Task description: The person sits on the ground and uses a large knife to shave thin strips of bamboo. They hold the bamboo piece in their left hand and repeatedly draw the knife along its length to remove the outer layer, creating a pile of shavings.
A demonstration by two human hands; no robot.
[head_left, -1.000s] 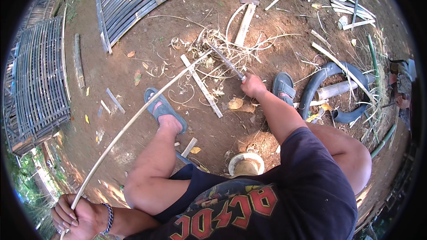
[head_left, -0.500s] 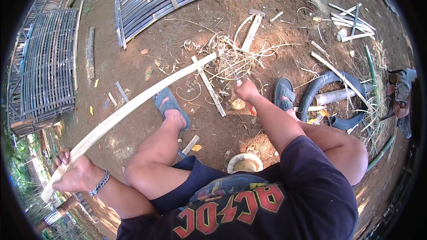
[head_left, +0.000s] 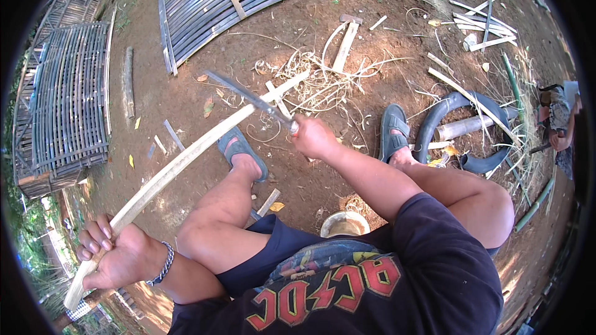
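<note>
A long pale bamboo strip (head_left: 180, 162) slants up across the scene from lower left, its far end over a heap of curled shavings (head_left: 320, 84). At the lower left my left hand (head_left: 115, 251) is closed around the strip's near end, the fingers wrapped over it. My right hand (head_left: 315, 137) grips the handle of a long-bladed knife (head_left: 251, 97) near the middle. The blade points up and left and crosses the strip near its far end; whether it touches the strip I cannot tell. My right fingers are partly hidden behind the back of the hand.
Slatted bamboo panels (head_left: 205, 15) lie at the back, beside a slatted structure (head_left: 68, 96) on the left. A hammer-like tool (head_left: 346, 46) rests behind the shavings. Right of my foot are a black curved tube (head_left: 434, 121) and a bamboo pole (head_left: 465, 127). A pale bowl (head_left: 345, 224) stands between my legs.
My right hand has moved left, and the knife has swung from beside the shavings to across the strip. My left hand still holds the strip, slightly lower and further right.
</note>
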